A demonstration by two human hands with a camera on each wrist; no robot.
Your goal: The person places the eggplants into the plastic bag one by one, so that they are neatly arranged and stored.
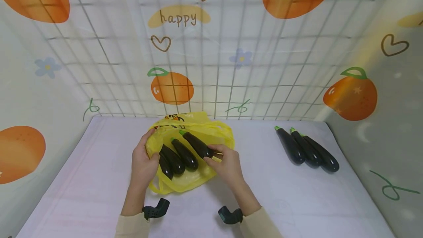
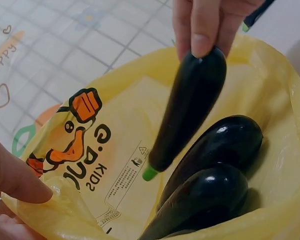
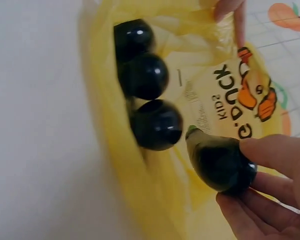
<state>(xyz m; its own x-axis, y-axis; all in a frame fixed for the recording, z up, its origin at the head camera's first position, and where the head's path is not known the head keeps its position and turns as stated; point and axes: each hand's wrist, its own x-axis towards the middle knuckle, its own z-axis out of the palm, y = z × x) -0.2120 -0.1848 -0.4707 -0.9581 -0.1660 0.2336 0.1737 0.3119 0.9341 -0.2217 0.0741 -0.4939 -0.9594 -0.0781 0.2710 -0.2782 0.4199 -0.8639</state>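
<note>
- Head view, and right hand [image 1: 228, 162] first: thumb and fingers pinched one eggplant [image 1: 198, 145] by its round end, probably the clearest hold, stem over the yellow bag [image 1: 190, 186].
- My left hand [image 1: 144, 159] gripped the bag's rim, likely to hold its mouth wide.
- Three eggplants [image 1: 185, 154] lay inside; three more [image 1: 307, 151] rested on the table [image 1: 281, 194], well apart!

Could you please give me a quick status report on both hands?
Left hand grips the edge of a thin yellow plastic bag. Right hand pinches a glossy black elongated eggplant at the bag's opening. No obstruction visible.
</note>
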